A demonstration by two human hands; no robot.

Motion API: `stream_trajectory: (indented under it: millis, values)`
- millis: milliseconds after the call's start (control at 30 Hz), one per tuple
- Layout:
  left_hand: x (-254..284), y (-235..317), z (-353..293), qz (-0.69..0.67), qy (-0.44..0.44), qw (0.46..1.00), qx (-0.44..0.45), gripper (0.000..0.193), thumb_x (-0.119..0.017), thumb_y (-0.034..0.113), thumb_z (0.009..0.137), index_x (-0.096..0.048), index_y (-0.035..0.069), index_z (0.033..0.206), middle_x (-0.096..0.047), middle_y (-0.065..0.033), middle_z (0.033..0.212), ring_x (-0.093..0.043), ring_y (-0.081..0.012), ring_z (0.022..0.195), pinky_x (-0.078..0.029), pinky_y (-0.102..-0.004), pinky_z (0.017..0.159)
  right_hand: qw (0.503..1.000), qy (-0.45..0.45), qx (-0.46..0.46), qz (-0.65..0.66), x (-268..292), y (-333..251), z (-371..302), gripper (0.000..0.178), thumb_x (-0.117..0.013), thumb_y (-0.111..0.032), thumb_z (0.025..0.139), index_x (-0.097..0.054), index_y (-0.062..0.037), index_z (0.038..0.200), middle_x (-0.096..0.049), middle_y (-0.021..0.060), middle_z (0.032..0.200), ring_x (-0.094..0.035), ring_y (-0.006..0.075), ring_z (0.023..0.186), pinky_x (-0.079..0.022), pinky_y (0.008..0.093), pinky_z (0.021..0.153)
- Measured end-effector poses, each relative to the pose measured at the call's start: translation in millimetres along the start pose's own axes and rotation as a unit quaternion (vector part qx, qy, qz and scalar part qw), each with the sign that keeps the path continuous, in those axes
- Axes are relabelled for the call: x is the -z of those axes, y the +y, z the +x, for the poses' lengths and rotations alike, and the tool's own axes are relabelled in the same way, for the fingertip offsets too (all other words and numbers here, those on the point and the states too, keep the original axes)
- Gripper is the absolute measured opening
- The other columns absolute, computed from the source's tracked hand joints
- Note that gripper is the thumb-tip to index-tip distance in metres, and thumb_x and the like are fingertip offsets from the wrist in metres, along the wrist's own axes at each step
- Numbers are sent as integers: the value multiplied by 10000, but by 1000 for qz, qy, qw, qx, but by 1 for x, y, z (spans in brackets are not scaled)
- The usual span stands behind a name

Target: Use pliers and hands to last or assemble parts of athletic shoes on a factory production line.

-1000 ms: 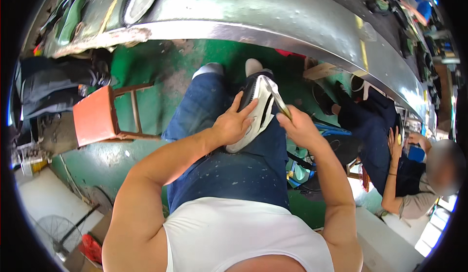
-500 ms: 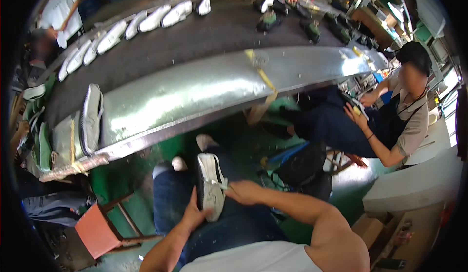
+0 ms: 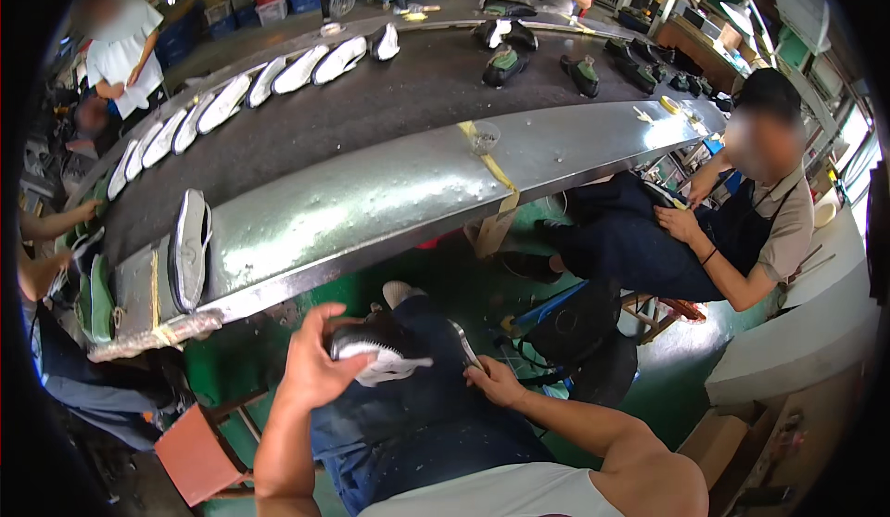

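Note:
Above my lap, my left hand (image 3: 315, 361) grips a shoe (image 3: 378, 348) by its side. The shoe is tilted, with its black sole turned upward and its whitish upper facing down toward me. My fingers cover part of it. To the right, apart from the shoe, my right hand (image 3: 498, 382) is closed on a slim metal tool (image 3: 460, 336) that points up and away; its exact kind is too small to tell. A light grey shoe (image 3: 191, 253) stands on the bench edge ahead, left of my hands.
A metal-edged workbench (image 3: 371, 178) with a dark belt (image 3: 389, 100) spans ahead, carrying a row of white shoes (image 3: 222, 104) and several dark green ones. A co-worker (image 3: 760, 202) sits at right, handling a shoe. A stool (image 3: 199, 457) stands at left; a black bag (image 3: 575, 331) is right.
My left hand has lifted the shoe off my lap and turned its sole up. The right hand has moved right, away from the shoe, with the metal tool. The view has shifted slightly.

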State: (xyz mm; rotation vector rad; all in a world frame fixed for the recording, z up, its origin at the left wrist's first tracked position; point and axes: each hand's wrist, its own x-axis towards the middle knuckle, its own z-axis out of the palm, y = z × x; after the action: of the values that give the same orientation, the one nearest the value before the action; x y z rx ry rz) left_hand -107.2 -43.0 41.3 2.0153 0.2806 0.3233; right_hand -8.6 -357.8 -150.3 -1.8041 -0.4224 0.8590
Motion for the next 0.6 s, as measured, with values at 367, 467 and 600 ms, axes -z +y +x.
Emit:
stream_trajectory:
  millis: [367, 467, 600]
  values:
    - [-109, -150, -16, -210, -106, 950, 204, 502, -705, 266, 892, -613, -20, 1295, -717, -192, 1030, -698, -272, 875, -535, -377, 825, 983, -118, -26, -139, 22, -61, 9, 266, -595, -197, 950, -600, -20, 1149, -674, 116, 931, -652, 201, 839, -507, 321, 786]
    - [-101, -114, -47, 31, -37, 973, 226, 519, -649, 306, 928, -586, -37, 1312, -704, -263, 1013, -704, -356, 901, -538, -393, 843, 952, -200, 14, -231, 18, -93, 7, 320, -593, -193, 947, -584, 28, 1178, -672, 169, 969, -654, 280, 886, -505, 357, 826]
    - [-108, -113, -54, 176, -8, 974, 142, 311, -563, 250, 956, -621, -54, 985, -684, -251, 859, -680, -419, 816, -532, -506, 772, 923, -205, 139, -294, 8, -94, 13, 507, -600, -204, 940, -490, 76, 1347, -648, 284, 1062, -633, 429, 1034, -487, 454, 913]
